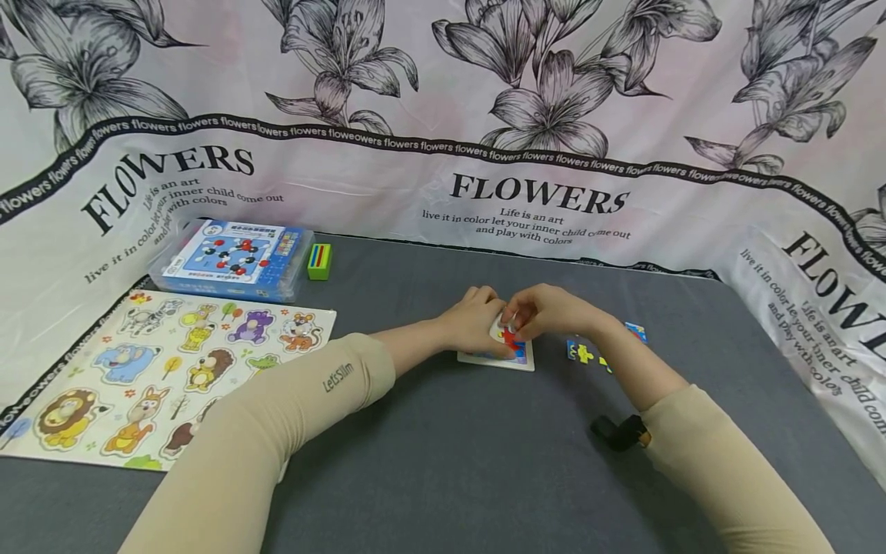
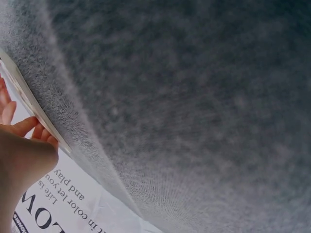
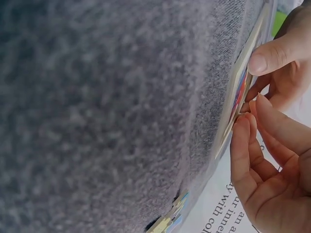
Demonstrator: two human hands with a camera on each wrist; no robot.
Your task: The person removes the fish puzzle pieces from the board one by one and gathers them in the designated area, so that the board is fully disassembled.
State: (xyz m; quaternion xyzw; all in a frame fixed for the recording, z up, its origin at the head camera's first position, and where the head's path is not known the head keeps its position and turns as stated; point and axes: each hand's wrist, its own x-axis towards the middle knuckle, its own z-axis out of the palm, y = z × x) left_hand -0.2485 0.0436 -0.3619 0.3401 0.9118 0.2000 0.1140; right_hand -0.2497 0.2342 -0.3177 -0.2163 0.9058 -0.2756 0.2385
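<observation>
A small jigsaw board (image 1: 524, 363) with a pale border and blue and red pieces lies on the grey table. My left hand (image 1: 474, 323) holds the board from its left side, the thumb over its top face and the fingers at the far edge. Over the board's upper part, my right hand (image 1: 550, 309) has thumb and curled fingertips close together at a puzzle piece (image 1: 508, 337) with red on it; the fingers hide much of this piece. Loose blue and yellow puzzle pieces (image 1: 584, 352) lie right of the board, partly behind the right forearm.
To the left lies a large animal puzzle board (image 1: 228, 327). Behind it sits a clear plastic case with a blue molecule-picture label (image 1: 231, 254), beside a small green block with coloured stripes (image 1: 319, 262). A black object (image 1: 618, 432) shows by the right sleeve. Flower-printed cloth (image 1: 388, 177) borders the table.
</observation>
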